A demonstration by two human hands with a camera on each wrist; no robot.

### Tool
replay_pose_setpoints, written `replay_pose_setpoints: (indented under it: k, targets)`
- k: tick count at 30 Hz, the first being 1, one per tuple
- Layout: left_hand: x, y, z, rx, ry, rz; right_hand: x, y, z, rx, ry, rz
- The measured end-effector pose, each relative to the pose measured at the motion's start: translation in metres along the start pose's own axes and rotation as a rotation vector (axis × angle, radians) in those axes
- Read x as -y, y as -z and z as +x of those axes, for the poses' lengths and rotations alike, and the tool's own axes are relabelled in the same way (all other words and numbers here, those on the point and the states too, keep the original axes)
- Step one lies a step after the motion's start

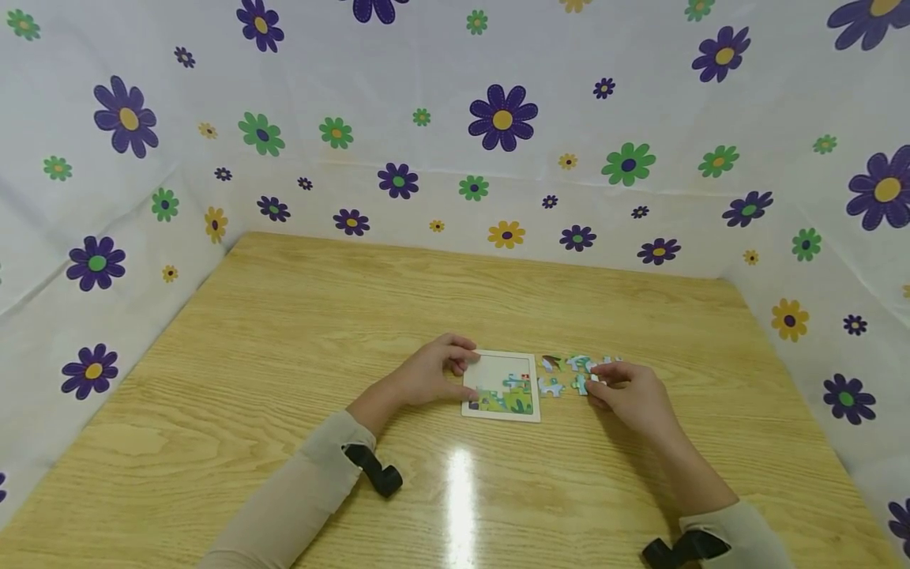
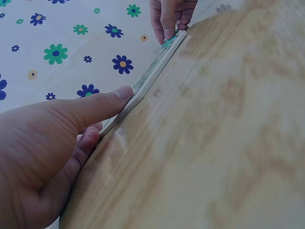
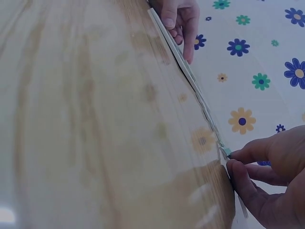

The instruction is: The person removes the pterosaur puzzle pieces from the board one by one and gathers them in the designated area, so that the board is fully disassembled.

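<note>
Beige sleeve (image 1: 291,494) at near left, then the left hand (image 1: 430,375), thumb and fingers moderately parted, gripping the puzzle tray (image 1: 499,370) by its left edge. Only the head view shows the tray's partly filled picture; the wrist views catch it edge-on. Loose pieces (image 1: 550,387) lie just right of it, then the right hand (image 1: 636,395), thumb and forefinger nearly together, pinching one piece (image 3: 226,151).
</note>
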State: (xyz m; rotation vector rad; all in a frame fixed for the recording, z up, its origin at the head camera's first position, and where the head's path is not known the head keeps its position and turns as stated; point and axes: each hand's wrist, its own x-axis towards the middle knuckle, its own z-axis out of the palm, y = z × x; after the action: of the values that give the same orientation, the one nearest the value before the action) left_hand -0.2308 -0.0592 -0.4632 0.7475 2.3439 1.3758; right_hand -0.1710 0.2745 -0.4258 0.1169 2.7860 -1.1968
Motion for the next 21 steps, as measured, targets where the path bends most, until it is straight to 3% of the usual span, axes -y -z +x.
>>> replay_pose_setpoints:
  k: [10, 17, 21]
  targets:
    - [0.0004, -0.0003, -0.0004, -0.001, 0.005, -0.003, -0.0005, -0.0005, -0.0006, 0.025, -0.013, 0.028]
    - [0.0008, -0.0015, 0.0002, 0.001, 0.015, -0.014, -0.0022, 0.0046, 0.0010, 0.090, -0.039, 0.216]
    - [-0.0010, -0.0010, 0.0006, -0.001, 0.007, -0.005, 0.0017, 0.0045, 0.0029, 0.113, -0.031, 0.263]
